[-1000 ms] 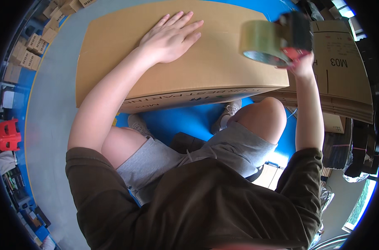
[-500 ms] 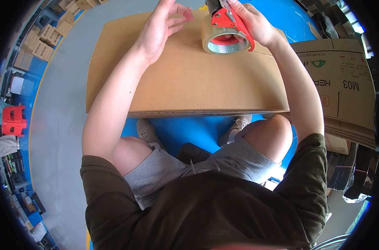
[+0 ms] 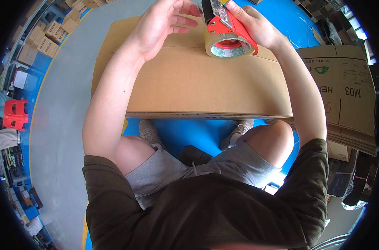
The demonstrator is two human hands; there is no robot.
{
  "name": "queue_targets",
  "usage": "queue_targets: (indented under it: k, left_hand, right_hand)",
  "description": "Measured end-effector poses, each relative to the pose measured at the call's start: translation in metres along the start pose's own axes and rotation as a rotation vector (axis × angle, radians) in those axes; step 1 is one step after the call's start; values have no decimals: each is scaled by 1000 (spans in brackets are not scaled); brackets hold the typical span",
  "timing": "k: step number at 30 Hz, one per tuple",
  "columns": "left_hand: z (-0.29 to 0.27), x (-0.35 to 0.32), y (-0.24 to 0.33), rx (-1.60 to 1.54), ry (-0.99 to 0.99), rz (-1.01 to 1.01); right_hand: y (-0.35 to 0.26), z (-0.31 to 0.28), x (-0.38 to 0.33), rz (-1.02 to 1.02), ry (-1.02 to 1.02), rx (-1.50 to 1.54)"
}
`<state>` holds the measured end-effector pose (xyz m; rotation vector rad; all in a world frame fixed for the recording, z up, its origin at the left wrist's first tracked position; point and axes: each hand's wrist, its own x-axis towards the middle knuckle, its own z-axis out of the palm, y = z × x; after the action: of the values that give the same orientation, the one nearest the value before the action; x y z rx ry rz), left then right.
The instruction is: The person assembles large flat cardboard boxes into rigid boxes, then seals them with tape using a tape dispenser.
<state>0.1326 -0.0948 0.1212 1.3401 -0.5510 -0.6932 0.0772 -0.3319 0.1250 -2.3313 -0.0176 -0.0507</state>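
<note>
My right hand (image 3: 258, 26) grips a red tape dispenser (image 3: 232, 26) by its handle, thumb along the top. A wide roll of clear tape (image 3: 212, 46) sits on it, and a black toothed edge is at its upper left end. Just left of that edge, my left hand (image 3: 160, 27) is open, with its fingers stretched toward the dispenser. The top of the frame cuts off part of this hand. Both hands are above a large brown cardboard box (image 3: 206, 85), whose flaps are folded down across the top.
On the right lies a stack of flattened printed cartons (image 3: 343, 91). Small boxes (image 3: 47, 39) and a red plastic stool (image 3: 16, 114) line the far left. My feet and bent knees are close to the box's near side, on a blue floor (image 3: 189, 133).
The tape dispenser has shifted slightly right and down in view, turning a little. My left hand's fingers have spread and come closer to its toothed end.
</note>
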Motion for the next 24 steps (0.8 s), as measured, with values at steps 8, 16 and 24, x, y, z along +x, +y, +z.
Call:
queue_targets:
  k: [8,16,24]
  left_hand:
    - [-10,-6,-2,104,81,49]
    - [22,-9,8,358,295,15]
    - [11,-36,28,858,575,135]
  right_hand:
    - [-7,1,-3,44,30,-101]
    - [-18,-2,-4,84,-60,-103]
    - [-52,-6,7,146,-188,-120]
